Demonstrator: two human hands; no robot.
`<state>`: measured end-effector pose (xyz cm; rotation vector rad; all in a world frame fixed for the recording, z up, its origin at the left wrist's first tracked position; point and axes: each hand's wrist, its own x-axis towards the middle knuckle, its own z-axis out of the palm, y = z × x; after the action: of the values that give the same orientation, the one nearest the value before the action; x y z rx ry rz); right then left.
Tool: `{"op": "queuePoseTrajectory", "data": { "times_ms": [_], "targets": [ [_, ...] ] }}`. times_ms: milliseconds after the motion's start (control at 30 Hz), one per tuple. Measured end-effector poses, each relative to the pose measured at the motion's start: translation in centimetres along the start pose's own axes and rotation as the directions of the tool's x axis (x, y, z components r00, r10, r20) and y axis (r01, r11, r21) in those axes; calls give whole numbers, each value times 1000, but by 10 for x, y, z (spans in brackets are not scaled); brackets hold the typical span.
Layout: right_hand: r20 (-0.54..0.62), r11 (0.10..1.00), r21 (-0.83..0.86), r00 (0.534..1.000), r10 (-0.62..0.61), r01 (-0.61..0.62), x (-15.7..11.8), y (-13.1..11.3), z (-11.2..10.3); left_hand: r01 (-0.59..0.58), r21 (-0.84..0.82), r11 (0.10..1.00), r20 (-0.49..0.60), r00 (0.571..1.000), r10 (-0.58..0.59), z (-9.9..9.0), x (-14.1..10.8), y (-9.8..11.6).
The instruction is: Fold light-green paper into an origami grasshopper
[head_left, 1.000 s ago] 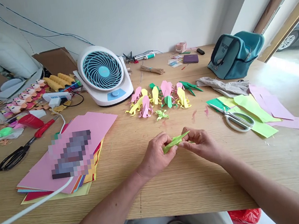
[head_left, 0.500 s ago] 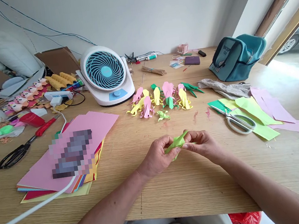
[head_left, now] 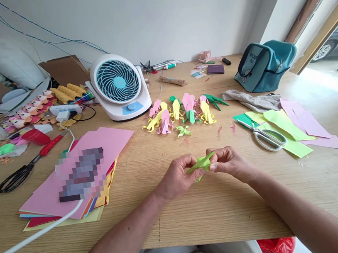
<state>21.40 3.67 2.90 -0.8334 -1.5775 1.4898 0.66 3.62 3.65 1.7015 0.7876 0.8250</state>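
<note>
A folded piece of light green paper [head_left: 203,162] is held just above the near part of the table, between both hands. My left hand [head_left: 180,175] pinches its left end with thumb and fingers. On the other side, my right hand [head_left: 229,162] grips the right end, thumb in front. Parts of the paper are covered by the fingers. Beyond the hands lies a small light green folded paper figure [head_left: 184,130]. Behind it sits a cluster of pink, yellow and green folded paper figures, among them a pink one [head_left: 164,122].
Coloured paper sheets [head_left: 114,136] are stacked at left, a blurred-out object and white cable over them. Black-and-red scissors [head_left: 32,162] lie beside the stack. White-handled scissors [head_left: 268,139] rest on cut paper [head_left: 309,117] at right. A fan [head_left: 119,87] and a teal bag [head_left: 264,67] stand farther back.
The right fingers have shifted slightly on the green paper, and its pointed tip sits a little farther right and lower. Both hands keep hold of it. The view has moved slightly.
</note>
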Motion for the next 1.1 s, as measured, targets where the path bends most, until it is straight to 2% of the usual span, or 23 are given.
{"op": "queuePoseTrajectory", "data": {
  "times_ms": [100,300,467,667,833,967,1100],
  "targets": [
    [-58,995,-99,998,-14,9,1,4,-4,-39,121,992,-112,992,52,0,3,-4],
    [-108,986,-166,993,-40,22,1,14,-10,-46,229,972,-185,979,90,0,5,-8],
    [-58,984,-177,998,-15,5,-1,10,-13,-37,228,973,-141,987,71,-2,4,-4],
    [85,997,-78,996,12,-6,-1,5,-15,-16,44,999,-14,1000,16,-3,3,-2],
    [-28,991,-131,1000,-8,4,0,10,-17,-42,134,990,-86,995,53,-4,5,-4],
    [-53,985,-169,998,-23,14,0,11,-18,-28,181,983,-109,993,48,-6,5,-7],
    [-92,981,-191,994,-58,39,-1,10,-19,-9,159,987,-112,993,27,-6,5,-7]
  ]
}}
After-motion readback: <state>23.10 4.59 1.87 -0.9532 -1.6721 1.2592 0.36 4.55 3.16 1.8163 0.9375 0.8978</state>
